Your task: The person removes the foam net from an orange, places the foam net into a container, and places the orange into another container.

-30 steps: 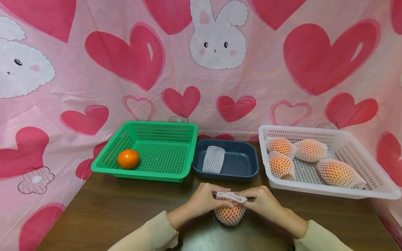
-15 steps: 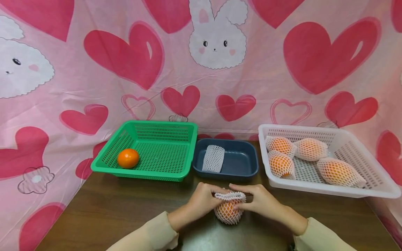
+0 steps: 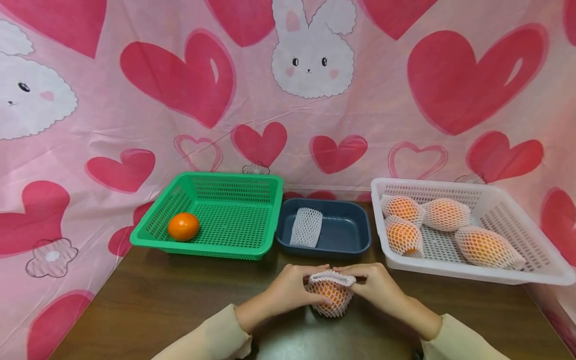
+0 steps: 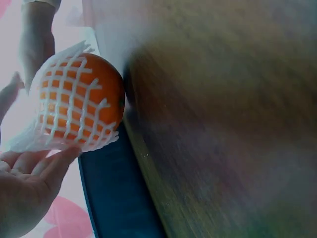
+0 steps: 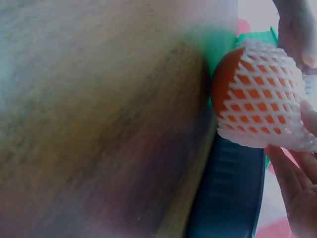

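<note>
An orange (image 3: 332, 301) stands on the table in front of the person, most of it covered by a white foam net sleeve (image 3: 325, 278). The sleeve's top edge bunches above the fruit; the wrist views show bare orange skin at the bottom. From the left, the left hand (image 3: 290, 289) holds the sleeve, thumb across the front of the orange and fingers behind. On the other side the right hand (image 3: 380, 289) pinches the sleeve near its top edge. In the left wrist view the left hand (image 4: 32, 186) has its fingertips along the net.
A green basket (image 3: 204, 249) with one bare orange (image 3: 183, 227) stands at back left. Centre back, a dark blue tray (image 3: 344, 235) holds a flat foam net (image 3: 307, 227). The white basket (image 3: 450, 269) at right contains several netted oranges (image 3: 446, 215). A patterned cloth hangs behind.
Both hands shift their grips around the sleeve's top. The right thumb has moved from the orange's front up to the net edge, and the left thumb now lies lower across the front.
</note>
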Available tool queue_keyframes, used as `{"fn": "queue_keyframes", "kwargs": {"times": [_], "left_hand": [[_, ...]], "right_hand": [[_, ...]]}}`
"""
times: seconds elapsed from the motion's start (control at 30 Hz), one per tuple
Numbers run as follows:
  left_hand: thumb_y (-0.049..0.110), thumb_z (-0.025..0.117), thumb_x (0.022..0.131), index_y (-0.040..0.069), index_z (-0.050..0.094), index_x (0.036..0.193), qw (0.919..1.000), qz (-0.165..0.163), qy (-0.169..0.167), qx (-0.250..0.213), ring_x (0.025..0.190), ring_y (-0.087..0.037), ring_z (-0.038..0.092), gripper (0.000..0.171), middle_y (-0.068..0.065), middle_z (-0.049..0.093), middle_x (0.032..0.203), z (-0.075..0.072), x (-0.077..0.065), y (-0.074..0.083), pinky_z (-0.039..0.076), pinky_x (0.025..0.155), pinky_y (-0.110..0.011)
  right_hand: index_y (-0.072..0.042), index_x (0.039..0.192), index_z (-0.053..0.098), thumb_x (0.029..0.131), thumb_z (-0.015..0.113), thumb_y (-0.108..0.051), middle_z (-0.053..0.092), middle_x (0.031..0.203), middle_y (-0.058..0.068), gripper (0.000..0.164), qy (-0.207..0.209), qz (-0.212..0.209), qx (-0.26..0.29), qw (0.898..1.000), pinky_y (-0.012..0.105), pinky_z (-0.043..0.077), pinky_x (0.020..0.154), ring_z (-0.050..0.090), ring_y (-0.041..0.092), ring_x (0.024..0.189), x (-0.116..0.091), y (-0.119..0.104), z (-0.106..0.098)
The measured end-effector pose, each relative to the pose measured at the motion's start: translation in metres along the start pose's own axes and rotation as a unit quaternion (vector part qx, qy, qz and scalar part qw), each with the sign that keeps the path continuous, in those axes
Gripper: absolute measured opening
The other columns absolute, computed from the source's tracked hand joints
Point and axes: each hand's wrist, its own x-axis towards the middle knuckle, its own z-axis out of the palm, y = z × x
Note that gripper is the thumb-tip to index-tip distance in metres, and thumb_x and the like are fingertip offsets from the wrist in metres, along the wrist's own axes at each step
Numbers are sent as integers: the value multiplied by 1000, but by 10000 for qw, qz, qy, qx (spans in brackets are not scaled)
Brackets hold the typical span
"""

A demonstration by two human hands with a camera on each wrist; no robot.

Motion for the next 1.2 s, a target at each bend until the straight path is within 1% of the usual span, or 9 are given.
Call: {"fn": "queue_keyframes", "kwargs": {"times": [0.2, 0.33, 0.57, 0.77, 0.87, 0.93, 1.07, 1.13, 1.2], "left_hand": [[18, 92, 77, 7, 82, 96, 9992, -83, 372, -130, 78, 3, 64, 23, 1, 77, 89, -1, -3, -2, 53, 70, -17], [4, 87, 79, 6, 82, 86, 9987, 50, 476, -191, 76, 4, 63, 9, 2, 77, 83, -1, -3, -2, 53, 68, -17], [-11, 77, 78, 4, 82, 90, 9976, 316, 607, -50, 82, 1, 66, 20, -4, 78, 88, -3, -3, 1, 53, 70, -15], [-9, 80, 78, 5, 82, 90, 9973, 462, 575, 4, 84, 1, 67, 19, -3, 77, 89, -6, -3, 2, 53, 72, -15], [-7, 81, 79, 5, 81, 93, 9977, 516, 418, 109, 84, -1, 67, 18, -3, 77, 90, -8, -2, 2, 54, 73, -18], [1, 83, 80, 5, 79, 104, 9985, 417, 266, 228, 91, -5, 66, 24, -3, 76, 99, -8, -1, 2, 54, 80, -22], [25, 90, 79, 8, 67, 131, 9991, -57, -102, 419, 117, -14, 60, 60, -5, 67, 127, -8, 0, 1, 49, 100, -32], [32, 92, 76, 9, 65, 134, 9983, -331, -318, 345, 116, -11, 60, 68, -3, 67, 128, -6, 1, 0, 49, 99, -30], [32, 93, 75, 8, 68, 128, 9978, -457, -444, 155, 106, -7, 63, 64, 0, 70, 118, -5, 1, -2, 51, 92, -27]], "right_hand": [[0, 113, 77, 79, 87, -6, 76, 111, 9, 36, -389, -22, 189, 9991, 15, 52, 86, 71, 14, 101, 1, 0, -3], [1, 108, 79, 82, 84, -3, 77, 106, 10, 27, -616, 16, 346, 9975, 15, 53, 82, 73, 15, 96, 4, -1, -6], [-3, 92, 81, 72, 81, 12, 78, 88, 3, 25, -69, -174, -109, 9998, 23, 56, 65, 71, 10, 80, 6, -7, -2], [-8, 91, 77, 66, 76, 21, 74, 89, -1, 39, 288, -515, -102, 9982, 15, 53, 71, 69, 13, 81, 4, -10, 6], [-13, 96, 72, 70, 80, 15, 69, 94, -4, 38, 182, -469, 11, 9987, 16, 51, 74, 65, 11, 84, 2, -9, 9], [-16, 100, 70, 74, 86, 3, 66, 98, -8, 36, 57, -216, -4, 9997, 19, 50, 76, 63, 8, 88, 2, -9, 9], [-16, 107, 68, 75, 92, -16, 64, 102, -11, 40, -147, 362, -11, 9992, 24, 51, 78, 59, 3, 91, 3, -7, 8], [-14, 110, 68, 77, 91, -17, 65, 103, -8, 40, -221, 524, 175, 9982, 25, 53, 77, 60, 4, 92, 4, -5, 6], [-12, 112, 69, 79, 90, -16, 67, 105, -5, 39, -312, 636, 362, 9968, 26, 55, 77, 61, 4, 94, 4, -2, 5]]}}
